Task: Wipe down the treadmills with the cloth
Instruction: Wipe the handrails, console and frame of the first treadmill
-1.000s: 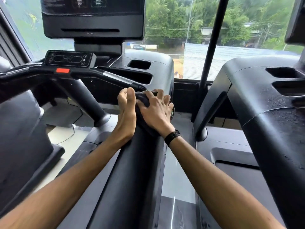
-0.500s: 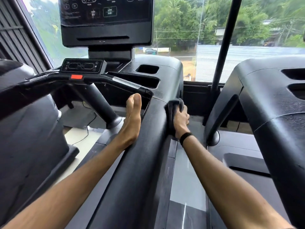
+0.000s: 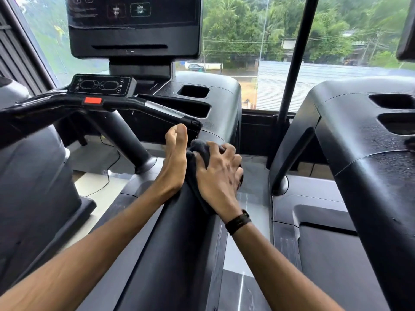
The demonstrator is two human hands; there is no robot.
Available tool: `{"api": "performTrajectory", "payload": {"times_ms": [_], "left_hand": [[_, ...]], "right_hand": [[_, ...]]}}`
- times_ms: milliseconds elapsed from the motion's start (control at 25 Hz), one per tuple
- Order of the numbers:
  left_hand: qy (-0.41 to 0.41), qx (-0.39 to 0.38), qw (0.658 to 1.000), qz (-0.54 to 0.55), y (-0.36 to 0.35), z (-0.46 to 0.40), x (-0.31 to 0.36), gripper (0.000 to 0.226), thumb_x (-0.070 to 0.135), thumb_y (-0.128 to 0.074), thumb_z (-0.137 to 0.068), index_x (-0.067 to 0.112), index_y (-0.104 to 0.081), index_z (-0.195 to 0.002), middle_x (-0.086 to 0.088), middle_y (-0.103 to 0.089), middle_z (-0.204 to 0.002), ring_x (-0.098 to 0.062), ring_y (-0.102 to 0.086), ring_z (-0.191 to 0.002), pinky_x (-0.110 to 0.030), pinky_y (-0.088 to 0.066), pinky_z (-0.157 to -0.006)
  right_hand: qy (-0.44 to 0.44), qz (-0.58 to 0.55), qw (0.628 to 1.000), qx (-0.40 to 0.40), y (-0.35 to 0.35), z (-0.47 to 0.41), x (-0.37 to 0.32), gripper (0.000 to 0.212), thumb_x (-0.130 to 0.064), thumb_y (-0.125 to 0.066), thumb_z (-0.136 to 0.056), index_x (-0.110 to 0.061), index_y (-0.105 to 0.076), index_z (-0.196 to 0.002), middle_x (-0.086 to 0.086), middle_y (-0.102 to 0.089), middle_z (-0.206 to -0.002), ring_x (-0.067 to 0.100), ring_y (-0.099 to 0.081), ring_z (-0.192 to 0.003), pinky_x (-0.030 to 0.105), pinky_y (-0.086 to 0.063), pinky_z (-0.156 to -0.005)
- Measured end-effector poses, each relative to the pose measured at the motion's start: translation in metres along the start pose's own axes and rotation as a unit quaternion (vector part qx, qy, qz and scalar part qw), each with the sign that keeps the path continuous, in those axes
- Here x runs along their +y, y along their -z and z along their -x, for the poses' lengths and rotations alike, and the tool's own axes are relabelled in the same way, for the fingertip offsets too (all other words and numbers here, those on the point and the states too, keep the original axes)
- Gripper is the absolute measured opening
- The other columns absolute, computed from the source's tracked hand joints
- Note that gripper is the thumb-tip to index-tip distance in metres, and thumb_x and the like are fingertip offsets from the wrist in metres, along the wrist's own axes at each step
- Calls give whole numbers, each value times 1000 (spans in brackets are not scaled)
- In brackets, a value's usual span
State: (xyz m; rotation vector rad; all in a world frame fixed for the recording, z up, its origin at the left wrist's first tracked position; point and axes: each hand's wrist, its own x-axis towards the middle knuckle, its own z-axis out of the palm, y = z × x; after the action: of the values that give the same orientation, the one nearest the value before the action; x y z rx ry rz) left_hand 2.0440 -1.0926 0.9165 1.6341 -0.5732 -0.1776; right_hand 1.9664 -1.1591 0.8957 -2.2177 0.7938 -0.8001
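A dark cloth (image 3: 198, 149) lies bunched on top of the black side arm (image 3: 175, 239) of the treadmill in front of me. My right hand (image 3: 219, 176) grips the cloth, fingers curled over it and down the arm's right side. My left hand (image 3: 176, 162) rests flat against the left side of the same arm, fingers straight and pointing forward, touching the cloth's edge. A black band circles my right wrist. The treadmill's console screen (image 3: 134, 25) stands above, with a small control panel (image 3: 101, 85) and a red button (image 3: 92, 100) on the handlebar.
A second treadmill (image 3: 359, 158) stands close on the right, its arm speckled with droplets. A black window post (image 3: 294, 57) rises between the machines. A grey floor strip (image 3: 244, 232) runs between them. Another machine's housing (image 3: 33, 176) fills the left. A cable trails on the floor.
My right hand has brought the cloth from the arm's right side back up onto its top, beside my left hand. The view has tilted slightly down.
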Motion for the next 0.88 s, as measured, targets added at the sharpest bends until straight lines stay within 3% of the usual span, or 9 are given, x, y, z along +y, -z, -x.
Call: {"api": "performTrajectory", "payload": {"times_ms": [200,320,440,520,680,760,880], "left_hand": [[18,-17,998,54,-1,0,0,102,94,-26,-64,28,-28,-142,7,-35,-149,-4,-36,-137,-38,-24,-121],[35,7,999,29,-3,2,2,108,87,-21,-68,17,-26,-150,-2,-36,-152,-14,-34,-141,-38,-25,-120],[38,15,999,5,-2,6,7,109,88,-17,-67,20,-25,-151,-1,-35,-153,-17,-32,-142,-40,-23,-119],[40,23,999,-10,-1,8,9,110,91,-16,-64,23,-24,-150,0,-35,-152,-18,-34,-141,-44,-22,-119],[35,18,999,-13,1,12,7,111,94,-15,-61,27,-26,-148,3,-38,-146,-19,-36,-136,-51,-25,-118],[39,6,999,-15,1,10,7,110,96,-16,-60,28,-28,-146,5,-39,-144,-19,-37,-135,-52,-26,-117],[24,15,1000,-4,-1,9,8,112,94,-16,-61,22,-28,-146,2,-39,-146,-18,-39,-134,-48,-27,-118]], "right_hand": [[22,37,999,-31,-9,-71,-4,33,-54,-47,-96,-35,-54,-121,3,-40,-130,29,-36,-123,48,-25,-105],[-16,11,999,-33,-17,-107,11,38,-56,-47,-94,-34,-57,-124,3,-42,-133,30,-38,-125,49,-29,-107],[-111,-89,990,-8,-18,-119,33,39,-53,-47,-97,-33,-54,-130,7,-40,-137,34,-38,-129,50,-32,-110],[-198,-183,963,-13,-22,-109,52,43,-52,-44,-99,-36,-46,-139,10,-38,-143,36,-35,-133,50,-31,-112],[-298,-257,919,-1,-32,-37,75,48,-59,-40,-98,-40,-44,-142,12,-47,-140,35,-44,-131,48,-36,-112],[-281,-256,924,33,-27,0,63,42,-58,-42,-98,-46,-47,-137,8,-51,-134,31,-47,-127,48,-38,-109],[-135,-167,975,50,-6,36,22,35,-52,-49,-96,-45,-53,-130,0,-46,-132,23,-42,-125,45,-35,-108]]}}
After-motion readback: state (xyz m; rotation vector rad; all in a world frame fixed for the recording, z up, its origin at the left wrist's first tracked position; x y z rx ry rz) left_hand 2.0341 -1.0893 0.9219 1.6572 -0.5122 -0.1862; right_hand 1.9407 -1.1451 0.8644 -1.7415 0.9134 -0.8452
